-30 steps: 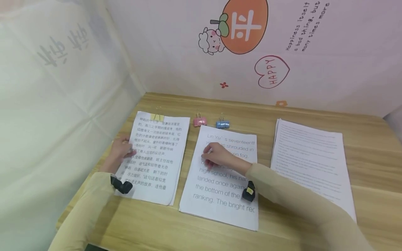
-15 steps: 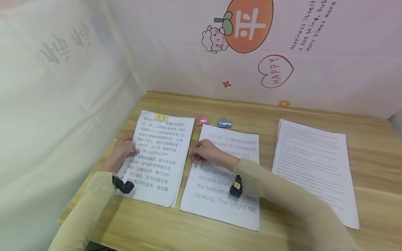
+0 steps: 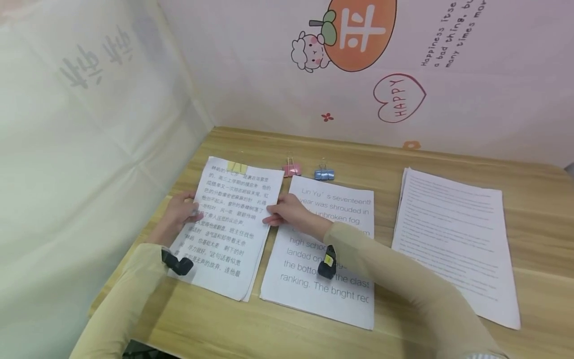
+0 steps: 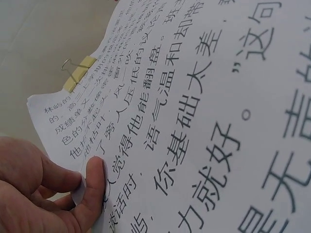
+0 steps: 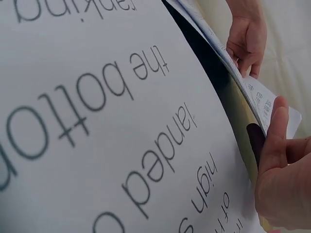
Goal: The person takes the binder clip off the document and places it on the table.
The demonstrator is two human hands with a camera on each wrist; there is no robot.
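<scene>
A stack of paper (image 3: 224,239) printed with Chinese text lies at the left of the table, a yellow binder clip (image 3: 236,167) on its top edge. My left hand (image 3: 179,212) pinches the stack's left edge; in the left wrist view the edge curls between thumb and finger (image 4: 95,187). On the opposite side, my right hand (image 3: 293,212) holds the right edge, and its thumb (image 5: 277,124) shows along that edge in the right wrist view. Its forearm passes over a second stack of paper (image 3: 314,299) with large English print.
Behind the stacks stand a pink binder clip (image 3: 292,170) and a blue binder clip (image 3: 324,175). A third stack of paper (image 3: 453,239) with small lines of print lies at the right of the wooden table (image 3: 215,324). Printed cloth (image 3: 260,89) hangs at the back and left.
My right hand has moved left from above the English-print stack to the right edge of the Chinese-text stack and taken hold there. The left hand stays at the left edge.
</scene>
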